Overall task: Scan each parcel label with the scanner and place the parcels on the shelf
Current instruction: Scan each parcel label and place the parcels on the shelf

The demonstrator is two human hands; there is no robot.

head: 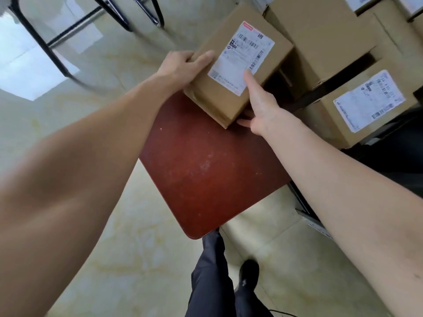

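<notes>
Your left hand (183, 66) grips the far-left corner of the cardboard parcel (238, 67), fingers curled over its top. Your right hand (259, 106) holds the near-right edge, thumb on the white shipping label (241, 58), fingers underneath. The parcel sits at 12 o'clock, its near end over the far edge of a reddish-brown table (206, 165). Stacked labelled boxes (357, 106) lie at 2 o'clock. Pale glossy tile floor (128, 259); black metal chair legs (41, 40) at 10 o'clock.

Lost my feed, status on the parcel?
Left hand and right hand gripping parcel, label up. Above red table. Stacked boxes close right.
</notes>
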